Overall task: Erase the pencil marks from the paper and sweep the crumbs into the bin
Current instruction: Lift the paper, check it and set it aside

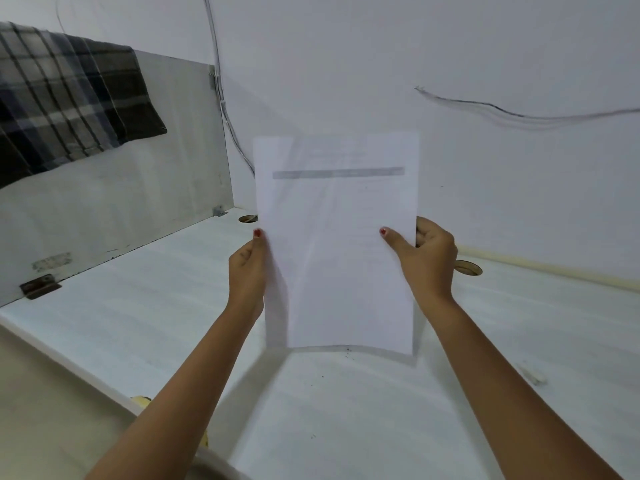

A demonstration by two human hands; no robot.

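Paper (341, 271) was held upright above the bench (138, 323), not touching it. Left hand (246, 268) and right hand (429, 259) each pinched a side edge, thumb in front, fingers (422, 233) curled behind. Dark specks (348, 349) lay on the bench beneath. A gentle tilt and tap, without creasing, would likely shed crumbs together. No bin was plainly visible; a pale curved rim (214, 460) at the frame's bottom could not be identified.

White desk (166, 327) in a corner, with a grey partition (138, 202) on its left side
A dark checked cloth (69, 98) hangs over the partition's top edge, and a rusty metal bracket (40, 286) sits at its foot. A thin cable (221, 98) runs down the wall (346, 64), a loose wire (519, 116) crosses it, and a beige tube (554, 271) lies along its base
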